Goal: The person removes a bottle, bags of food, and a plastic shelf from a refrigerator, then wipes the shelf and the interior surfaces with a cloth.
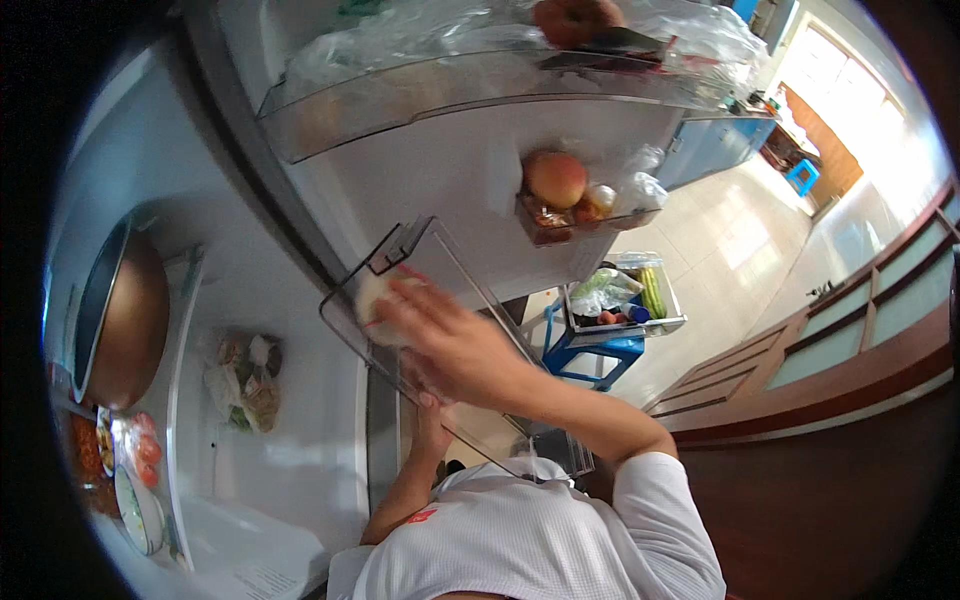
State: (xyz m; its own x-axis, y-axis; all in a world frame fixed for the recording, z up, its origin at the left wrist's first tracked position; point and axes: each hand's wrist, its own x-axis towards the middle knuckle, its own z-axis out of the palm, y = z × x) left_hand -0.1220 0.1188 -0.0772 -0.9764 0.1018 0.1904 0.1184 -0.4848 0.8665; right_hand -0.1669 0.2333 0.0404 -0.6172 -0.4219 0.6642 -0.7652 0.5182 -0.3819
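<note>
A clear plastic refrigerator bin or shelf (457, 251) is held tilted in front of the open fridge. My left hand (431, 420) grips its lower edge, partly hidden by the other arm. Pressed against its inner side near the far left corner, my right hand (442, 330) holds a pale cloth (379, 304); the hand is blurred. Beyond the bin stands the open fridge door (405, 172), with a door rack (465, 82) full of plastic bags above and a smaller rack (592, 225) holding a round reddish fruit (556, 180).
Inside the fridge at left are a large pot (131, 322), bagged food (251, 382) and a bowl (139, 510). A blue stool (600, 360) carries a drawer (667, 326) of vegetables. A wooden door with glass panes (810, 337) stands at right.
</note>
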